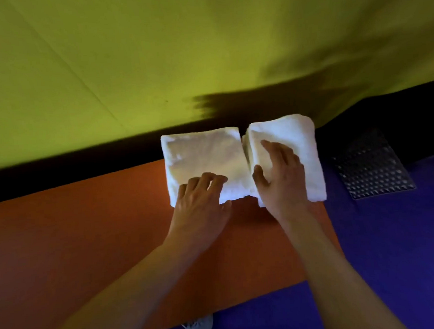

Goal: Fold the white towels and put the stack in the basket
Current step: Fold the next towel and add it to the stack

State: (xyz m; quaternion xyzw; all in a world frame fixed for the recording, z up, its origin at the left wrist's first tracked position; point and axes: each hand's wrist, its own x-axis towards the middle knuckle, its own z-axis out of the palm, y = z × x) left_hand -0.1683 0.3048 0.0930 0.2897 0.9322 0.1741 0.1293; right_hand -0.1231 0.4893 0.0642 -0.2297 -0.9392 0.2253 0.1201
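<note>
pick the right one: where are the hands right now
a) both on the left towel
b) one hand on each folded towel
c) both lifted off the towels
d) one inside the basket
b: the left hand rests on the left folded towel and the right hand lies flat on the right folded towel.

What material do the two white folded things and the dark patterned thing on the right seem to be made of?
The left folded towel and the right folded towel look like soft terry cotton, matte: fuzzy surface, thick rounded edges. The dark basket looks like rigid plastic or metal mesh with a slight sheen; its regular grid of small openings suggests so, but blur leaves it open.
</note>
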